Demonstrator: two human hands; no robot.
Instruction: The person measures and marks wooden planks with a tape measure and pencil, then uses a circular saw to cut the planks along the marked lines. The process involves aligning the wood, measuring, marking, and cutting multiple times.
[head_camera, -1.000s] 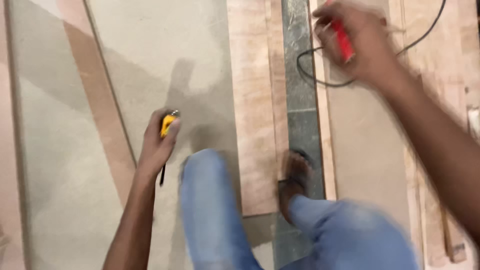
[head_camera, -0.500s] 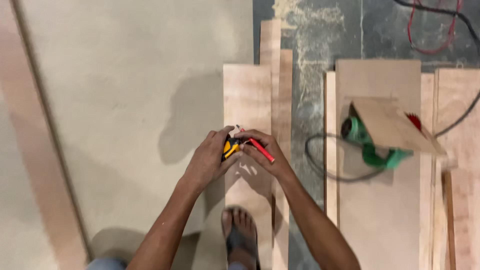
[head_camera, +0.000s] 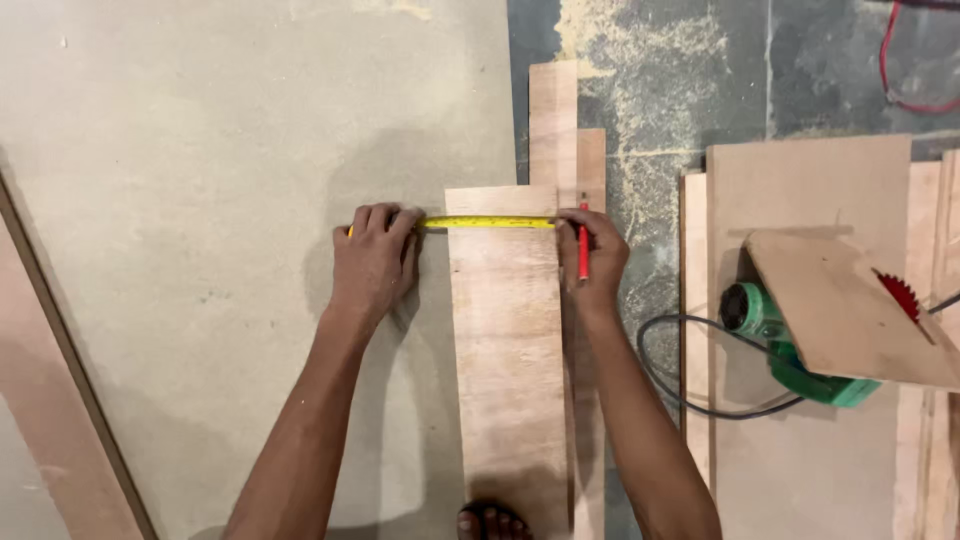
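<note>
— Where is the yellow tape measure (head_camera: 487, 222) stretched?

— Across the plywood strip (head_camera: 510, 350), between both sets of fingers. Its case is clenched in the left hand (head_camera: 372, 262) on the grey board (head_camera: 200, 250).

— And the right hand (head_camera: 598, 255)?

— A red pencil (head_camera: 583, 245) is gripped there, at the strip's edge. A green circular saw (head_camera: 800, 350) is seen well right.

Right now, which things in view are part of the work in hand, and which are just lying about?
In use:
- left hand on the tape case
- yellow measuring tape, stretched across the plywood strip
- right hand holding the red pencil

Lying about:
- green circular saw and black cord
- wide plywood panel
- red cable
</note>
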